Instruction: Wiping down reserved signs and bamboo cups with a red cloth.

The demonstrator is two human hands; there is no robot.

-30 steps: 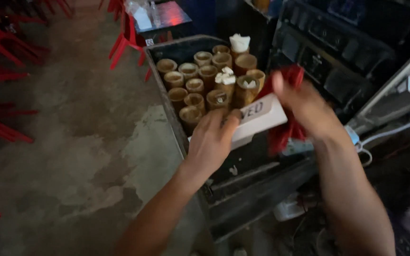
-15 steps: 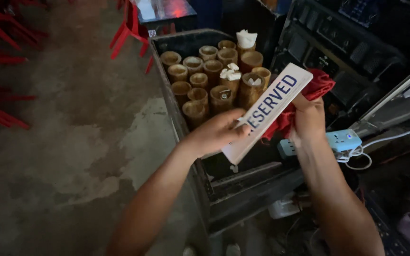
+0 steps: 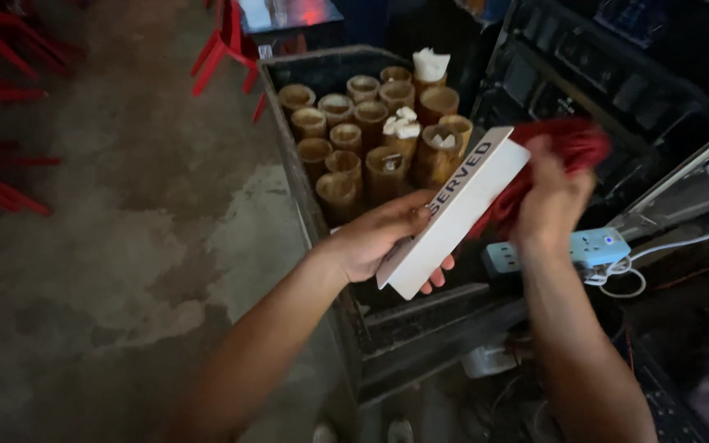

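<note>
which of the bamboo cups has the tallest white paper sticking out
The bamboo cup at the far right corner of the group: its white paper napkin stands well above the rim.

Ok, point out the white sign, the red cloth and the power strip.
white sign (image 3: 453,215), head view, middle of its face.
red cloth (image 3: 572,141), head view, top of the bunch.
power strip (image 3: 596,244), head view, its top face.

Dim light overall. Bare concrete floor (image 3: 125,246), mottled with pale and dark patches. Red chair legs (image 3: 10,98) along the left edge; more red chair legs (image 3: 227,49) at top centre beside a glossy tabletop (image 3: 289,12) catching reflections. Dark crate (image 3: 322,70) packed with upright bamboo cups (image 3: 346,139), some stuffed with white paper. Right: black equipment (image 3: 617,74), pale blue power strip (image 3: 584,246), white cable (image 3: 683,238).
</note>
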